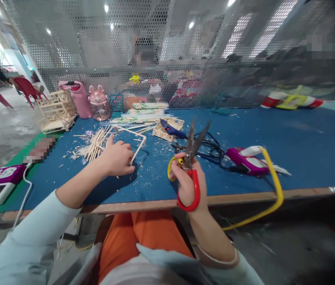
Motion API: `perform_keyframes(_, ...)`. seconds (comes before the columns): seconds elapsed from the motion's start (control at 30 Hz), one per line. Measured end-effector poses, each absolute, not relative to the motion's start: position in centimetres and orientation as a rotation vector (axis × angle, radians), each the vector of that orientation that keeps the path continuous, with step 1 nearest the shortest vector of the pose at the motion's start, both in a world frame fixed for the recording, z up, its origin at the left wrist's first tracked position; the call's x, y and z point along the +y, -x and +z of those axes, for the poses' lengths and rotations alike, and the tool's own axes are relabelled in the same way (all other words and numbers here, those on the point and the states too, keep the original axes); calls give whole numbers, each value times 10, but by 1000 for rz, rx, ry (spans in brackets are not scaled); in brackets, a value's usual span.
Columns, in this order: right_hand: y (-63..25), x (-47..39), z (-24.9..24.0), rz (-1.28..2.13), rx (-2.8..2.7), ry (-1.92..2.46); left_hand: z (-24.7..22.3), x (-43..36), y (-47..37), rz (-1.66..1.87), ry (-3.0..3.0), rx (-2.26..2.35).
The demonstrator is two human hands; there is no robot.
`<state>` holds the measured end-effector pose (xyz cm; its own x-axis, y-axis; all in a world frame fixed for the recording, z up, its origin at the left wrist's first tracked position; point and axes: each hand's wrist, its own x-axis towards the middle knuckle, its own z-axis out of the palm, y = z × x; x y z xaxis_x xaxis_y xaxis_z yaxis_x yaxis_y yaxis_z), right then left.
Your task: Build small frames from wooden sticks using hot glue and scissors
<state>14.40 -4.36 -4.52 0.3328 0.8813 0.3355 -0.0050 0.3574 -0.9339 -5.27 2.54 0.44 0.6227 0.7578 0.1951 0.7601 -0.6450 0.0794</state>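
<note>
1. Head view, near field: the right hand [189,183] grips a pair of scissors [191,158] upright above the table's front edge; fingers curl tight through the loops, one loop glossy red plastic, the other yellow; dull grey metal blades point up and stand parted in a narrow V.
2. The left hand [118,158] rests knuckles-up on the blue table [304,142], thumb raised, fingers curled closed onto a thin pale wooden stick frame [139,143], bent at a right angle; the stick runs out from under the fingertips toward the far side.
3. Just left of that hand lies a loose bundle of wooden sticks [96,146], straight and slender, fanned out; pale chips and sawdust speckle the felt-like blue surface around them.
4. Right of the scissors: a purple and white glue gun [247,160], smooth plastic, lying on its side; a thick yellow cable [274,186] arcs from it over the wooden table edge; black cords [212,148] tangle between the two.
5. Mid field: a blue glue gun [172,130] lies on a small lattice of sticks; further left, a boxy stick-built model [57,109], a pink bottle [80,99] and a pink lidded cup [98,103], rounded, translucent.
6. Far field: a perforated metal screen [185,59], honeycomb holes; a person sits behind it, blurred.
7. Left edge: a purple box [2,174] and a white device with cable.
</note>
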Motion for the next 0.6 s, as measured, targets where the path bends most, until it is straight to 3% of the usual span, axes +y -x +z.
perform_keyframes(0.1, -158, -42, -58, 756, -1003, 993, 17, 26, 62, -196, 2876, -1300)
perform_keyframes(0.27, -163, -42, -67, 786, -827, 852, 39, 42, 87, -515, 2654, -1534)
perform_keyframes(0.5, -162, -43, -63, 846, -715, 753, 24, 65, 122, -71, 2564, -1781)
perform_keyframes(0.6, -162, -43, -63, 836, -712, 752, 17, 66, 126, -177, 2659, -1633)
